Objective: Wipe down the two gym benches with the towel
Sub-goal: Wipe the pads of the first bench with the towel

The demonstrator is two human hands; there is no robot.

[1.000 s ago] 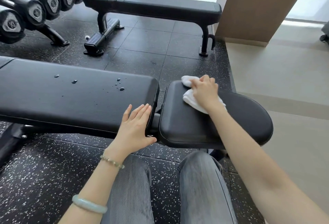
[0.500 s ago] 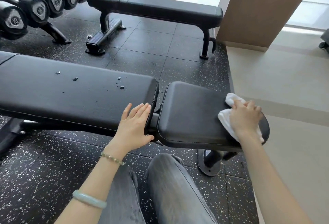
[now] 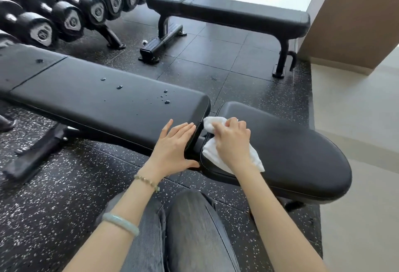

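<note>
Right hand (image 3: 232,142), grip closed on crumpled white cloth towel (image 3: 212,153), pressed near black padded gym bench (image 3: 291,153), left hand (image 3: 173,144) lay flat, grip open.

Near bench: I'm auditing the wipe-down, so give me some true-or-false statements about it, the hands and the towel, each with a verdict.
1. The right hand holds the white towel against the seat pad, by the gap between the pads. True.
2. The left hand grips the towel too. False: it rests flat on the end of the long back pad.
3. Water droplets lie on the long back pad. True.
4. The far bench stands beyond this one. True.
5. The towel lies on the far bench. False: it is on the seat pad, under the right hand.
</note>
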